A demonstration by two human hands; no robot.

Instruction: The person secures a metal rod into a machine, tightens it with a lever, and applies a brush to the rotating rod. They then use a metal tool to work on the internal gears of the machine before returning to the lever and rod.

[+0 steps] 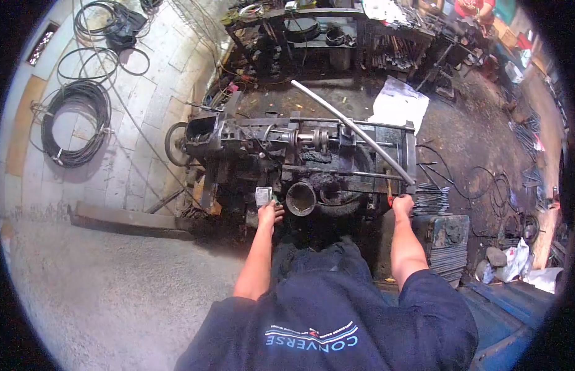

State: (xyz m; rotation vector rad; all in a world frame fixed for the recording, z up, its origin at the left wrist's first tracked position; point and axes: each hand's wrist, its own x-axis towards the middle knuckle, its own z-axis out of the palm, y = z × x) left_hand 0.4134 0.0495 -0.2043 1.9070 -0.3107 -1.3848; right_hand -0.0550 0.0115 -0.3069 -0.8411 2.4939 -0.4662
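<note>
My left hand [270, 214] is at a small grey box [263, 196] on the near side of a dark, greasy machine [306, 139]. Its thumb is by the box and its fingers are loosely bent and apart. My right hand [403, 205] is closed at the machine's near right corner, just below the lower end of a long metal pipe [352, 127]. A red handle [390, 200] shows beside this hand; what the fingers hold is hidden. The pipe lies slantwise across the machine. A round metal cup [301, 199] sits between my hands.
Coiled black cable [76, 123] lies on tiles at the left. A low ledge [133, 221] is nearer. Stacked rods [447, 266] stand right of my right arm. A white sheet [398, 104] lies beyond the machine, before a workbench [300, 13]. Another person [476, 8] is at the far right.
</note>
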